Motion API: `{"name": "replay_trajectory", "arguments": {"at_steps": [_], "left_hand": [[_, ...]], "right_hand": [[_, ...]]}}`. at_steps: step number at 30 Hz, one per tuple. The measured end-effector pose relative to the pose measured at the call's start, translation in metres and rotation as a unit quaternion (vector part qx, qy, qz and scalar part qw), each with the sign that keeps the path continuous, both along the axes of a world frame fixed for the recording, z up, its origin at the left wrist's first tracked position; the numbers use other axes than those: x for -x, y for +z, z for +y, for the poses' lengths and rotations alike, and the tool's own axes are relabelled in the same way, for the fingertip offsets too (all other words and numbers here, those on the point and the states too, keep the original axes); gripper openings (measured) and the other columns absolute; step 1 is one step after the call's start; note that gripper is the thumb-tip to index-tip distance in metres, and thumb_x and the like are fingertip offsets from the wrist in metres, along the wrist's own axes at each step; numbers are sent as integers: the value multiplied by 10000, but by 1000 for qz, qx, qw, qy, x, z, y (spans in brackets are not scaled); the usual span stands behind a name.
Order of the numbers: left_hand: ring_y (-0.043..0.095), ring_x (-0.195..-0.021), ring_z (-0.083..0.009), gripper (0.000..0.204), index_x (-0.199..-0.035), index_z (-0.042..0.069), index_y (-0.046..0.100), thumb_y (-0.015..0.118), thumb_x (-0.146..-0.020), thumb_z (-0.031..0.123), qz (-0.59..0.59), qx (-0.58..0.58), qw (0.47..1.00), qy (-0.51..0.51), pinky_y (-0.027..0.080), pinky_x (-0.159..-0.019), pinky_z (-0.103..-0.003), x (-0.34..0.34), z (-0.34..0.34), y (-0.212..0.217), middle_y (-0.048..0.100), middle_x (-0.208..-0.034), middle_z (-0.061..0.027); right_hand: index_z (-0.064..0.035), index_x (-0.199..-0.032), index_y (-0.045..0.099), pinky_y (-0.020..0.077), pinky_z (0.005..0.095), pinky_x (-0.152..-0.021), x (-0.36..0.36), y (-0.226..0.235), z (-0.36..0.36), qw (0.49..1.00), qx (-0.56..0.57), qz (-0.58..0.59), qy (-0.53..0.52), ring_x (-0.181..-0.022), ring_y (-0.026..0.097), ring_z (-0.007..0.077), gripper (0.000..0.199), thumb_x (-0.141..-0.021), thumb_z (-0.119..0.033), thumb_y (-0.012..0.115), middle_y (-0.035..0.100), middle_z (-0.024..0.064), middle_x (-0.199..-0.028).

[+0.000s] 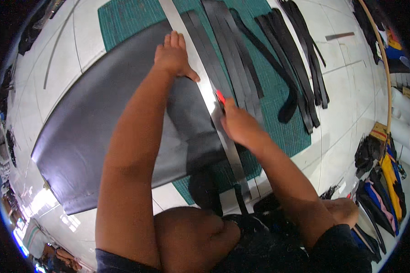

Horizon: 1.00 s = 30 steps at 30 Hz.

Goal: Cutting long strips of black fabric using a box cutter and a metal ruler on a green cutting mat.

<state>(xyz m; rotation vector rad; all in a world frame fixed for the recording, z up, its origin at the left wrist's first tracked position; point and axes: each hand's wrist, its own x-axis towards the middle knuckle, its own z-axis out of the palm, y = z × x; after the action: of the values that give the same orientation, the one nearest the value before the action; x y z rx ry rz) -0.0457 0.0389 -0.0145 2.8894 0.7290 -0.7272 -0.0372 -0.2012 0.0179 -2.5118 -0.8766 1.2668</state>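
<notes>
A large sheet of black leather-like material (pixel 109 104) lies on the floor, partly over a green cutting mat (pixel 118 22). Across its right side runs a long metal ruler (pixel 193 50). My left hand (pixel 173 55) lies flat with fingers stretched out, its thumb pressing on the ruler and its fingertips at the ruler's left edge. Closed around a red utility knife (pixel 220 96), my right hand (pixel 242 123) is at the ruler's right edge. The knife's tip points away from me; whether the blade touches the material cannot be made out.
Several cut black strips (pixel 228 50) lie to the right on the mat, and more black strips (pixel 312 59) reach onto the white tiled floor (pixel 346 91). A small thin offcut (pixel 340 36) rests farther right. Folded coloured fabrics (pixel 382 191) are piled at the right edge.
</notes>
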Motion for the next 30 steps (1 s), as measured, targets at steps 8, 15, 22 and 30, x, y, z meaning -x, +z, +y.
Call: {"name": "replay_trajectory", "arguments": {"at_steps": [8, 15, 22, 30], "left_hand": [[190, -1456, -376, 1486, -1503, -37, 131, 880, -410, 636, -55, 2, 998, -1, 316, -1116, -514, -2, 3, -12, 149, -1577, -227], [138, -1474, -360, 1457, -1510, -45, 115, 883, -459, 609, -13, -11, 1000, 17, 308, -1118, -488, 8, 4, -1, 117, -1593, -207], [146, -1469, -350, 1473, -1502, -44, 121, 899, -427, 594, -25, 29, 999, 31, 309, -1120, -475, -4, -2, 4, 136, -1584, -203], [116, -1477, -360, 1471, -1528, 38, 120, 906, -411, 585, -5, 44, 999, 31, 275, -1138, -502, -3, 1, 8, 104, -1590, -216]], "right_hand": [[-7, -1185, 336, 519, 556, -719, 90, 49, -193, 974, 208, 90, 29, -820, 656, 468, 362, -933, -175, 535, 643, 295, -848], [-17, -1130, 394, 478, 583, -687, 30, 61, -103, 1000, 15, 7, -7, -773, 624, 498, 281, -955, -211, 498, 628, 304, -809], [29, -1167, 402, 479, 574, -841, -74, -15, 97, 984, -120, -132, 6, -938, 612, 525, 394, -892, -221, 532, 628, 349, -987], [89, -1287, 396, 447, 484, -999, -102, -26, 207, 991, -100, -77, -41, -1131, 595, 431, 581, -885, -278, 597, 615, 309, -1162]]}}
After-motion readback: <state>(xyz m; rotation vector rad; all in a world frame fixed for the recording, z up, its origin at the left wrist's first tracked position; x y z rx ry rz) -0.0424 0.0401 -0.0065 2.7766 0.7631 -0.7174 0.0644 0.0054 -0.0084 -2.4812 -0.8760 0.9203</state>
